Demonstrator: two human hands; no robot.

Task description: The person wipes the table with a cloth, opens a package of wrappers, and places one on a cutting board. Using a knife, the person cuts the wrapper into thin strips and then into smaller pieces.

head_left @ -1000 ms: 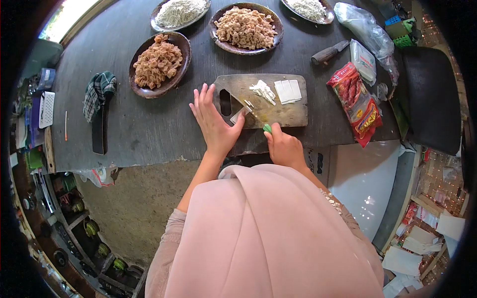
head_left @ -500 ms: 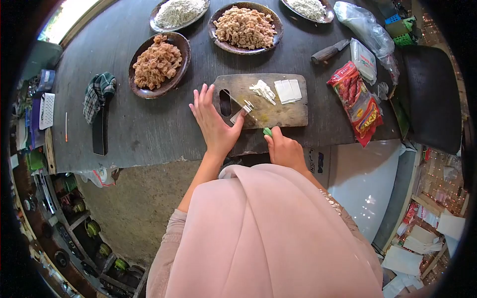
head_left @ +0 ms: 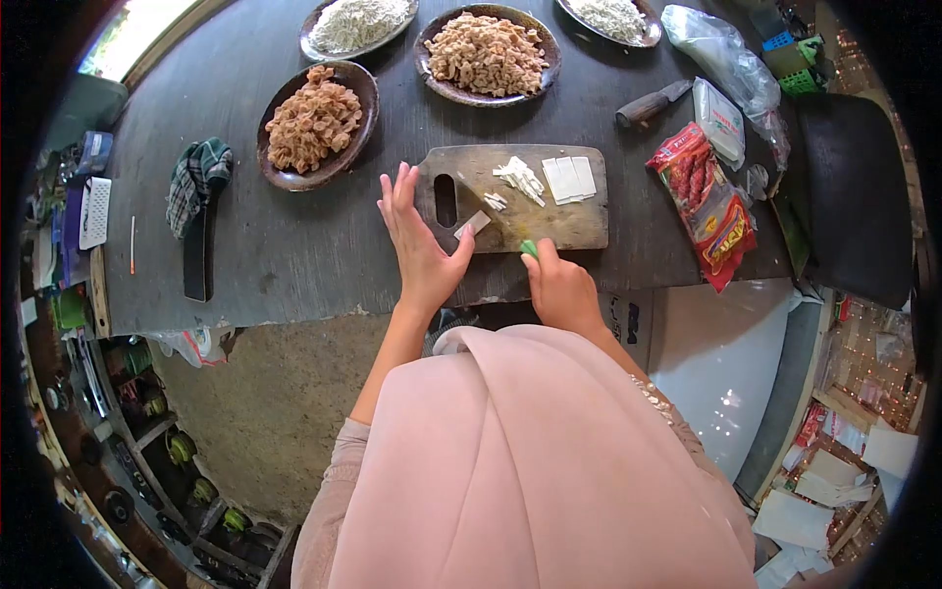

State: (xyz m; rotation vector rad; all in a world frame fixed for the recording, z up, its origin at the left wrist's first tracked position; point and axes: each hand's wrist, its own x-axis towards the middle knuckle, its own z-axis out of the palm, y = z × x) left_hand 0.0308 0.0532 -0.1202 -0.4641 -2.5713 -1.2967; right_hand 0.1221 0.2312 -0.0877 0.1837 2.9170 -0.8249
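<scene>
Cut bits (head_left: 496, 201) now lie apart from my shorter white strip (head_left: 472, 224).
My left hand (head_left: 422, 250), fingers open, holds the strip down; my right hand (head_left: 561, 287) grips the green knife (head_left: 529, 247).

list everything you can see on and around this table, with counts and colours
cutting board: 1, wooden, middle of the table
white piece: 1, white, on the board under the left thumb
cut strips: small pile, white, far side of the board
flat squares: a few, white, right of the strips
green knife: 1, green handle, in the right hand
fried snacks: 2 platefuls, brown, beyond the board
shreds: 2 platefuls, white, far edge
second knife: 1, dark handle, far right of the board
packet: 1, red, right of the board
plastic bag: 1, clear, far right
cloth: 1, checked, left
table: 1, dark grey
left hand: open, thumb on the white piece
right hand: closed on the green knife
</scene>
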